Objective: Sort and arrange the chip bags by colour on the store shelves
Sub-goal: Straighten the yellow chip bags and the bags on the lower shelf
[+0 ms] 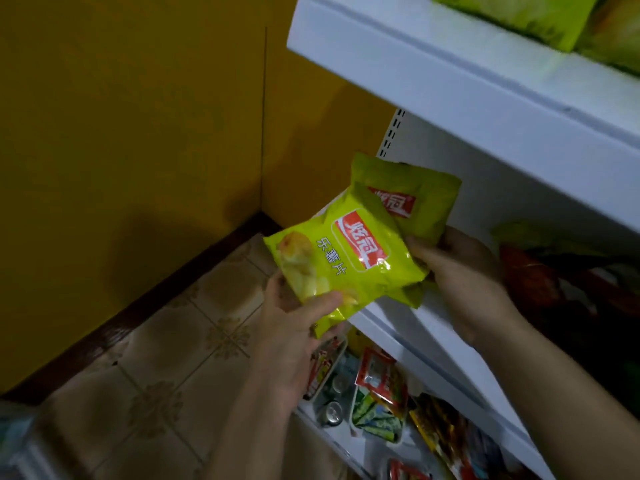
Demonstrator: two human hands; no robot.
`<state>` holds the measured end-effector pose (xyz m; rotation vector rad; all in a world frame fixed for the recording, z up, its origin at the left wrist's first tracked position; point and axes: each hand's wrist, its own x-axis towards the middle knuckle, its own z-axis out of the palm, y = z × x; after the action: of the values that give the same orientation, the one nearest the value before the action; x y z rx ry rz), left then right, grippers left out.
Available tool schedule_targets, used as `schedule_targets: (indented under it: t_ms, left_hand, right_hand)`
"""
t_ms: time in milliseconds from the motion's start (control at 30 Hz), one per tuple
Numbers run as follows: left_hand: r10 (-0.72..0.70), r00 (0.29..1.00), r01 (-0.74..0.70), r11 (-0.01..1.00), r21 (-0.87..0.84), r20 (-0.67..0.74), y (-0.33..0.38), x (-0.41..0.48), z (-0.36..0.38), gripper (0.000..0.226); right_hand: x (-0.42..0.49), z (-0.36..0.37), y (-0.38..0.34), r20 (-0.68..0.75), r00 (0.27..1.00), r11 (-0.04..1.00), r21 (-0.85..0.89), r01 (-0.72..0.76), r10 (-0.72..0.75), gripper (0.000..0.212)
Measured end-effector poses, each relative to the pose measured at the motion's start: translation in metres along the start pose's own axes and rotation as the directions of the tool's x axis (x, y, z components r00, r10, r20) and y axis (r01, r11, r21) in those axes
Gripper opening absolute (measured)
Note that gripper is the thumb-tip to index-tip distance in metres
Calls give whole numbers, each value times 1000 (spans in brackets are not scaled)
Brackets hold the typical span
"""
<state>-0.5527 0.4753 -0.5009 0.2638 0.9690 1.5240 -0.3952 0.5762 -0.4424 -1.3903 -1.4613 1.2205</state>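
I hold two yellow-green chip bags in front of the white shelving. My left hand (294, 327) grips the lower edge of the front bag (346, 261), thumb over its face. My right hand (460, 271) grips the bottom of the rear bag (408, 199), which stands behind and above the first, at the mouth of the middle shelf. More yellow-green bags (526, 15) lie on the top shelf (450, 81). A green bag (540, 237) and a red bag (530, 278) sit in shadow on the middle shelf to the right.
The lower shelf (433, 355) holds assorted snack packs (381, 382) and drink cans (332, 410). A yellow wall (138, 133) with a dark skirting board stands to the left, above a tiled floor (173, 358).
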Motion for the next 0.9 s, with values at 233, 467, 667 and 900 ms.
schedule_targets:
  t_ms: [233, 467, 667, 900]
  left_hand:
    - [-97, 994, 92, 992, -91, -58, 14, -32, 11, 46]
    - [-70, 994, 75, 995, 59, -80, 45, -79, 40, 34]
    - [-138, 989, 123, 964, 236, 46, 89, -124, 36, 60]
    - [-3, 988, -33, 971, 235, 151, 149, -160, 27, 50]
  right_hand:
    - [-40, -23, -9, -99, 989, 994, 8, -112, 112, 13]
    - [-121, -53, -37, -68, 991, 987, -102, -124, 117, 15]
    - [-166, -68, -85, -26, 992, 984, -126, -124, 121, 15]
    - [-199, -66, -135, 47, 998, 985, -170, -32, 41, 7]
